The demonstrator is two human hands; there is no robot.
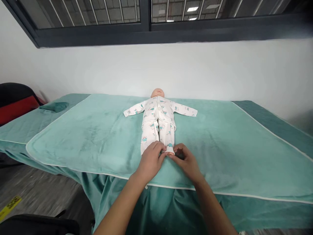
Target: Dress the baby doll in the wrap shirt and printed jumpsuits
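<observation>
A baby doll (158, 112) lies on its back on a teal blanket (97, 137), head toward the wall, arms spread. It wears a white printed suit with long sleeves and trousers. My left hand (150, 160) rests on the bottom of the trouser legs, fingers curled and pinching the cuff of the doll's right-hand leg. My right hand (187, 161) lies just beside it, fingers bent and pinching the same cuff from the right. The doll's feet are hidden under my fingers.
The blanket covers a table draped in teal cloth (151, 209), set against a white wall under a dark window frame (146, 31). A small folded teal cloth (55, 106) lies at the far left. A black and red chair (14, 101) stands left of the table.
</observation>
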